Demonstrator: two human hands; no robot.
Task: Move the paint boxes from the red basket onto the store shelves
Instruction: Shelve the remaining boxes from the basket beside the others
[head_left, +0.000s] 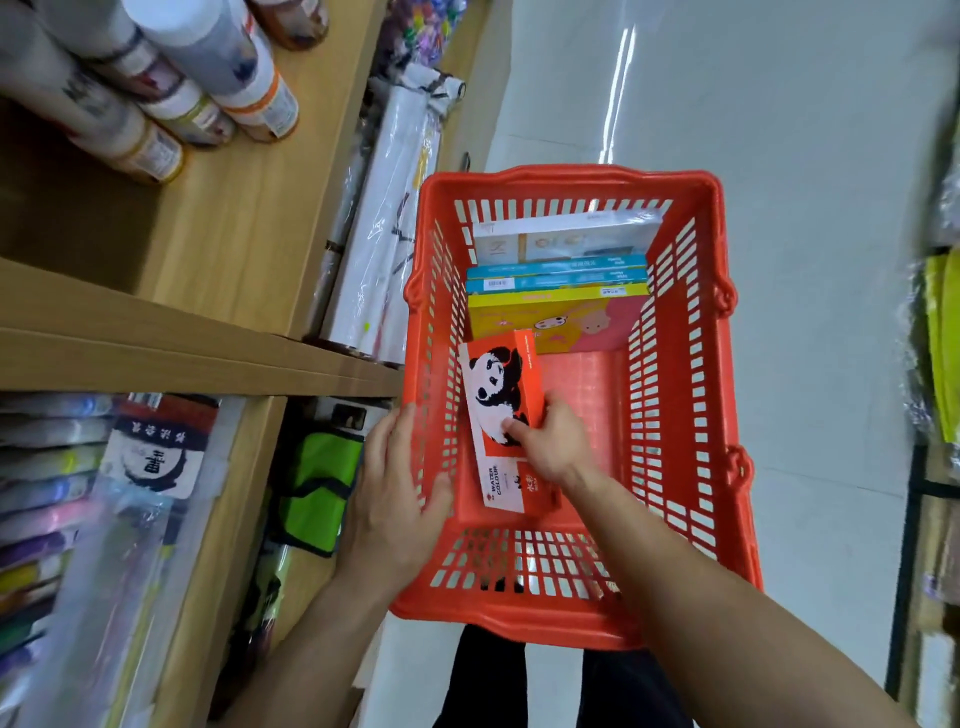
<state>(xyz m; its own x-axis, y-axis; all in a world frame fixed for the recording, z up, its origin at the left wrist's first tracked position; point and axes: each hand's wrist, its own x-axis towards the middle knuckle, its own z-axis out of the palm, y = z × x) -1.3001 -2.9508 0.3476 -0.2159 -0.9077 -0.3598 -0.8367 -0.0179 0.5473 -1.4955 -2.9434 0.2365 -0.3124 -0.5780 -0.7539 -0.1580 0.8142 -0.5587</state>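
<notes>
A red basket (691, 374) stands on the floor in front of me. Inside, against its left wall, leans an orange and white panda water colour box (496, 395); my right hand (550, 441) grips its lower half, thumb on the panda picture. My left hand (397, 478) holds the basket's left rim, thumb inside the wall and fingers outside. At the basket's far end stand a yellow and pink paint box (561, 319), two teal boxes (556, 275) and a white wrapped box (566, 236).
Wooden store shelves (208, 353) run along the left, with bottles (171, 93) above, rolled paper (384, 218) on the middle level and a green pouch (319, 488) lower down. White tiled aisle floor (779, 130) lies ahead. Another rack (935, 364) edges the right.
</notes>
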